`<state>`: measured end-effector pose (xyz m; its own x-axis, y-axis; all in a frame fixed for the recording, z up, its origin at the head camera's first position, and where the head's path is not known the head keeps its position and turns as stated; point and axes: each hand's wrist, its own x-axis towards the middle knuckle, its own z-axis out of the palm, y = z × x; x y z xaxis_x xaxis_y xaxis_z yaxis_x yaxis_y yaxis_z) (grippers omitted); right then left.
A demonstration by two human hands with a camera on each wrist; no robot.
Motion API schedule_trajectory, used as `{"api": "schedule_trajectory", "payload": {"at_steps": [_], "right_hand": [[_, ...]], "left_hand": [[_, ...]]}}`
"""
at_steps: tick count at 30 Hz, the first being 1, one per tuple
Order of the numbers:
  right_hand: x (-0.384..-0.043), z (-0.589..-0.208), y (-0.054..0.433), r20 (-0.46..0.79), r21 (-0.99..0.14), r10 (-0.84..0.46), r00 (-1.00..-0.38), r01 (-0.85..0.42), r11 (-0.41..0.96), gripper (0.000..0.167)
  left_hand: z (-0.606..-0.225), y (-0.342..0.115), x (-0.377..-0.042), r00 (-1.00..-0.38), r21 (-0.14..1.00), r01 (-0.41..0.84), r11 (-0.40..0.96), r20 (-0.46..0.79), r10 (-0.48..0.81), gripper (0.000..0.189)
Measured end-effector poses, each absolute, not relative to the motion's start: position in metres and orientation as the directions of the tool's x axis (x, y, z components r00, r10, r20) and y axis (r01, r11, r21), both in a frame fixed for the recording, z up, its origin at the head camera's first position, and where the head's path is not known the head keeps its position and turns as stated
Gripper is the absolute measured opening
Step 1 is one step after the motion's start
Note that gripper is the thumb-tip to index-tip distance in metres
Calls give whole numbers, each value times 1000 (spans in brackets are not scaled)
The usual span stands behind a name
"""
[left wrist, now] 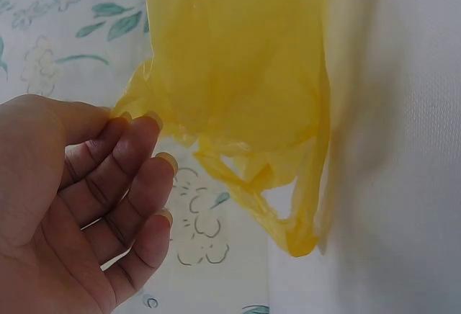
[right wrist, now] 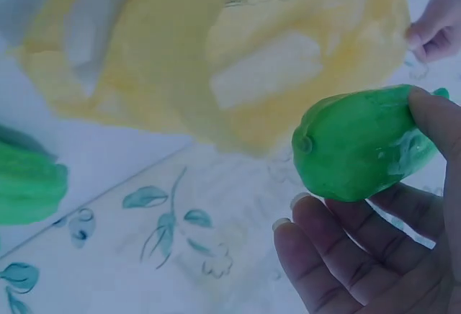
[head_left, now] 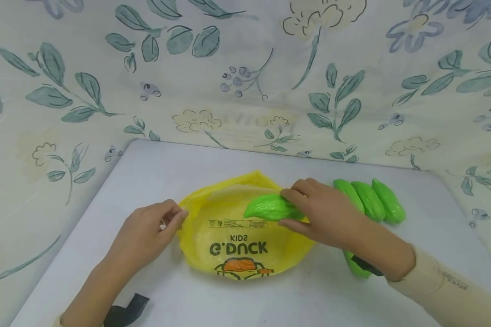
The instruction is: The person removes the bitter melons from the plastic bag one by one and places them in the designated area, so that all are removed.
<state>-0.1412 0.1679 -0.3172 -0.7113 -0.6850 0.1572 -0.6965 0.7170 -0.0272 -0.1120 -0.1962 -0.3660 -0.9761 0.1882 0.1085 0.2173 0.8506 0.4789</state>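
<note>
A yellow plastic bag [head_left: 245, 268] printed with "e.DUCK KIDS" lies with its mouth spread. My left hand [head_left: 147, 229] pinches the left edge of the bag between thumb and index finger; the left wrist view shows its other fingers loosely bent. Over the bag's mouth, my right hand [head_left: 321, 211] grips a glossy green toy vegetable [head_left: 268, 207], ribbed with a pointed tip. The thumb and fingers hold it around its blunt end, as the right wrist view shows. Its tip points left, toward my left hand.
Three similar green toy vegetables [head_left: 386, 200] lie side by side at the right of the white table [head_left: 155, 168]. Another green one [head_left: 357, 268] is partly hidden beneath my right forearm. A floral-patterned cloth [head_left: 245, 91] rises behind the table.
</note>
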Motion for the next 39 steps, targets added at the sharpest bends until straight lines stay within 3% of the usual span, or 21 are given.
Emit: {"api": "schedule_trajectory", "payload": {"at_steps": [13, 16, 22, 39], "right_hand": [[-111, -314, 254, 33, -136, -354, -935, -355, 925, 61], [-106, -319, 272, 0, -155, -266, -964, -263, 952, 69], [-98, -330, 300, -43, -173, -146, -988, -137, 975, 79], [-89, -382, 340, -147, -292, -67, -987, -22, 956, 80]], "left_hand": [[-369, -196, -113, -975, 481, 222, 848, 117, 189, 14], [-369, -196, -113, -975, 481, 223, 848, 120, 188, 14], [-369, -196, -113, -974, 478, 225, 849, 119, 190, 13], [-372, -196, -114, -972, 476, 236, 847, 130, 198, 14]]}}
